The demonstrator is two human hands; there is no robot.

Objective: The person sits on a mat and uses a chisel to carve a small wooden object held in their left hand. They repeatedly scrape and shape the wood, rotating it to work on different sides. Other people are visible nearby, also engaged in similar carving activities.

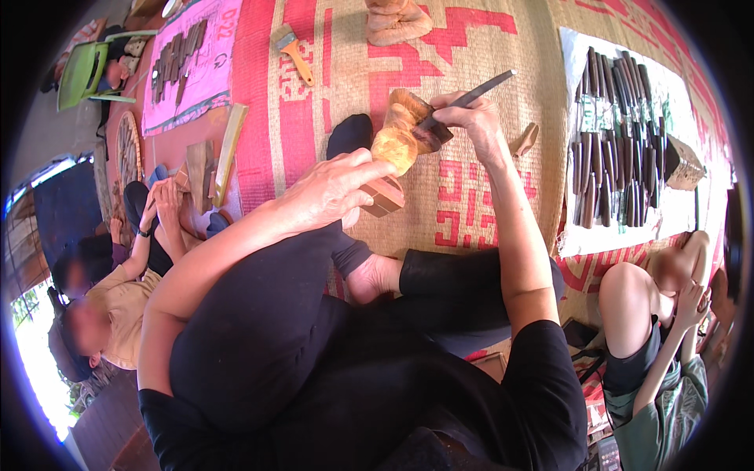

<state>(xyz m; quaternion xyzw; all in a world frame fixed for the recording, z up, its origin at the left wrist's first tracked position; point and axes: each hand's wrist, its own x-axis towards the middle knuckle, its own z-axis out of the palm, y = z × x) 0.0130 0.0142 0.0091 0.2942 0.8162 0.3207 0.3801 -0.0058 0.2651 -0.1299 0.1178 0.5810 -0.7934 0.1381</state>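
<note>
A carved wooden figure (pixel 399 118), pale yellow at its near end and browner at its far end, stands tilted in front of my crossed legs. My left hand (pixel 334 188) grips its near end, fingers over the pale part. Just under those fingers is a reddish-brown wooden block (pixel 385 196); whether it belongs to the figure I cannot tell. My right hand (pixel 471 122) is closed around a dark carving chisel (pixel 488 86), its lower end against the figure's right side. A dark brown part (pixel 432 137) shows there, partly hidden by the chisel and fingers.
On the woven red-and-tan mat (pixel 479 74) lie a flat brush (pixel 295 59), a small wood piece (pixel 526 140) and another carving (pixel 397 22). Many chisels (pixel 616 157) rest on a white cloth at right, more tools (pixel 181 59) on a pink cloth. People sit on both sides.
</note>
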